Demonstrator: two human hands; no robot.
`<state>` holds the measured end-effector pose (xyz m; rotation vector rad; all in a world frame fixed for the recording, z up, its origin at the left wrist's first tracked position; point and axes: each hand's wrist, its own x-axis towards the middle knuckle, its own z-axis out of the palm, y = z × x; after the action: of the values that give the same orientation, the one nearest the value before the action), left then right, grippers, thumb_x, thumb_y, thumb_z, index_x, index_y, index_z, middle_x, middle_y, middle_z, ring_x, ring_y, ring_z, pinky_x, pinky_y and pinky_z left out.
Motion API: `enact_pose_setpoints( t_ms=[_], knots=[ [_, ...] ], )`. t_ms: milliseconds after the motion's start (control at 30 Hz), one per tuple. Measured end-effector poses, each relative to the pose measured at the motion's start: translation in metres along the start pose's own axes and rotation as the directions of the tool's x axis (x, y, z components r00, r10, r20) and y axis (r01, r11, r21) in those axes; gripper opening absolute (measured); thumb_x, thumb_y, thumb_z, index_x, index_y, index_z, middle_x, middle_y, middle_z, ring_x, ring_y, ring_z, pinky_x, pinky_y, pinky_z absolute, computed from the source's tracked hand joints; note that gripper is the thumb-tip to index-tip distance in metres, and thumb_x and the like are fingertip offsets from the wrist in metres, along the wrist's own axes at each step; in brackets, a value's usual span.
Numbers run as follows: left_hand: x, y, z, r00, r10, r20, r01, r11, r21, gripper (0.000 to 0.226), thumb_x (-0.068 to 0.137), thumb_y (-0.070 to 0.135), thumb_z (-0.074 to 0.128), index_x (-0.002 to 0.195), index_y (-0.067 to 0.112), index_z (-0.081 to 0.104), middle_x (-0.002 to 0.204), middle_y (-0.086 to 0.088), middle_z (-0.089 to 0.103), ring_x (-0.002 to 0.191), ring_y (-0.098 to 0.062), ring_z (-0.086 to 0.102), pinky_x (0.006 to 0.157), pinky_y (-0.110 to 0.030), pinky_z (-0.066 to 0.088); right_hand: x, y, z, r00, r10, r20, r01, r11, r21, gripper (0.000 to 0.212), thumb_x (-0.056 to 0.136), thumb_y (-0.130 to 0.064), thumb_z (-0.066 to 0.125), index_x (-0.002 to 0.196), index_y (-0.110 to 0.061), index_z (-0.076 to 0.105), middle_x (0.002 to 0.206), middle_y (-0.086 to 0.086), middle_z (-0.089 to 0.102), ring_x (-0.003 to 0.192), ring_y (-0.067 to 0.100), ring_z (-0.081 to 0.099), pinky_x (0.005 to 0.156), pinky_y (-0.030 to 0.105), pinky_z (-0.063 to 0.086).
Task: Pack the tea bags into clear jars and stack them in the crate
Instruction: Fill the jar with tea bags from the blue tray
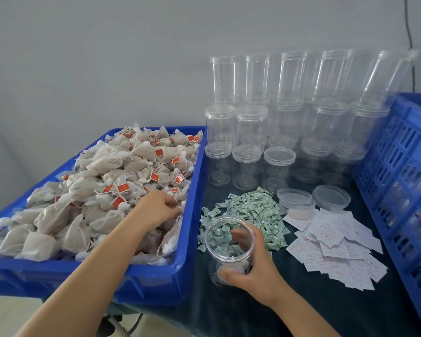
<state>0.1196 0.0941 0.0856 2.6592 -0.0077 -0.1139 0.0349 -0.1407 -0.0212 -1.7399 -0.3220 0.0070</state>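
Two hands share the work in the head view, each placed for its own job. The left hand [157, 210] reaches into the blue tray [192, 242], its fingers [173, 206] curled down among the tea bags [112, 181] at the heap's near right edge; they seem to be pinching one, though what they hold is hidden. The right hand [250, 268] grips the open jar [229, 249], thumb on the near wall and fingers wrapped round the far side, tilting the mouth towards the tray, likely so bags drop in with a short reach. A few bags seem to lie in its bottom. Just beyond those fingers lie green sachets [248, 215] on the tabletop [289, 310], with paper slips [336, 249] to their right, loose lids [294, 198] and empty jars [280, 122] farther back. Well to the right stands the blue crate [404, 166], ready for filled jars.
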Motion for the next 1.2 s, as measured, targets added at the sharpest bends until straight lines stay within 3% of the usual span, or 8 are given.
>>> enact_pose_setpoints(
  t_ms=[67,200,400,567,700,867,1000,1200],
  knots=[
    [-0.001,0.0,0.0,0.999,0.02,0.041,-0.02,1.0,0.003,0.02,0.088,0.026,0.066,0.106,0.02,0.074,0.079,0.014,0.066,0.068,0.0,0.058,0.054,-0.01,0.037,0.0,0.0,0.0,1.0,0.004,0.002,-0.004,1.0,0.001,0.088,0.06,-0.033,0.085,0.121,-0.068,0.032,0.121,-0.034,0.049,0.123,-0.008,0.047,0.089,0.006,0.043],
    [-0.006,-0.004,-0.002,0.999,0.037,0.014,-0.035,0.994,-0.102,0.008,0.087,0.022,0.068,0.08,0.021,0.071,0.054,0.011,0.063,0.047,0.002,0.057,0.043,-0.009,0.038,0.0,0.0,0.0,1.0,0.007,0.009,-0.007,1.0,0.002,0.088,0.06,-0.034,0.086,0.121,-0.068,0.032,0.122,-0.033,0.048,0.122,-0.009,0.047,0.088,0.005,0.043],
    [-0.016,-0.003,-0.022,0.986,0.067,-0.155,-0.104,0.965,-0.242,0.014,0.079,0.031,0.076,0.086,0.022,0.069,0.079,0.008,0.07,0.075,-0.006,0.065,0.074,-0.025,0.05,0.0,-0.001,-0.001,1.0,0.016,0.017,-0.016,1.0,0.005,0.087,0.06,-0.035,0.086,0.119,-0.07,0.032,0.12,-0.036,0.047,0.121,-0.012,0.046,0.088,0.004,0.042],
    [-0.028,0.018,-0.046,0.951,0.143,-0.275,-0.221,0.934,-0.281,0.008,0.079,0.025,0.076,0.081,0.028,0.069,0.078,0.011,0.073,0.073,-0.002,0.067,0.071,-0.021,0.048,0.0,-0.001,0.0,1.0,0.011,0.005,-0.011,1.0,0.006,0.086,0.06,-0.034,0.085,0.119,-0.07,0.033,0.124,-0.03,0.049,0.121,-0.011,0.048,0.088,0.004,0.042],
    [-0.043,0.042,-0.056,0.918,0.219,-0.33,-0.342,0.86,-0.379,0.025,0.078,0.021,0.076,0.09,0.041,0.065,0.08,0.026,0.07,0.079,0.011,0.064,0.067,-0.006,0.042,-0.001,-0.002,0.0,1.0,0.006,0.006,-0.006,1.0,0.018,0.086,0.061,-0.033,0.085,0.119,-0.069,0.033,0.132,-0.017,0.047,0.12,-0.011,0.048,0.088,0.004,0.042],
    [-0.058,0.069,-0.047,0.895,0.373,-0.244,-0.445,0.759,-0.475,0.03,0.084,0.011,0.07,0.09,0.041,0.069,0.088,0.017,0.073,0.083,0.001,0.068,0.071,-0.014,0.05,-0.001,0.0,0.0,1.0,0.003,0.006,-0.003,1.0,0.015,0.086,0.06,-0.034,0.084,0.12,-0.068,0.032,0.128,-0.024,0.047,0.121,-0.011,0.047,0.088,0.004,0.042],
    [-0.061,0.078,-0.032,0.882,0.441,-0.166,-0.465,0.758,-0.456,0.026,0.085,0.012,0.069,0.09,0.037,0.069,0.085,0.02,0.071,0.078,0.007,0.065,0.066,-0.006,0.047,-0.001,0.001,-0.001,1.0,0.012,0.013,-0.012,1.0,0.014,0.086,0.06,-0.034,0.084,0.119,-0.067,0.032,0.119,-0.036,0.048,0.12,-0.012,0.047,0.087,0.003,0.043],
    [-0.059,0.08,-0.007,0.905,0.422,-0.056,-0.406,0.816,-0.412,0.022,0.085,0.014,0.07,0.092,0.035,0.069,0.089,0.013,0.072,0.087,-0.003,0.067,0.088,-0.03,0.053,-0.002,0.0,-0.001,1.0,0.002,0.011,-0.003,0.998,0.058,0.087,0.062,-0.032,0.082,0.131,-0.048,0.031,0.122,-0.03,0.051,0.12,-0.01,0.049,0.088,0.004,0.042]
  ],
)
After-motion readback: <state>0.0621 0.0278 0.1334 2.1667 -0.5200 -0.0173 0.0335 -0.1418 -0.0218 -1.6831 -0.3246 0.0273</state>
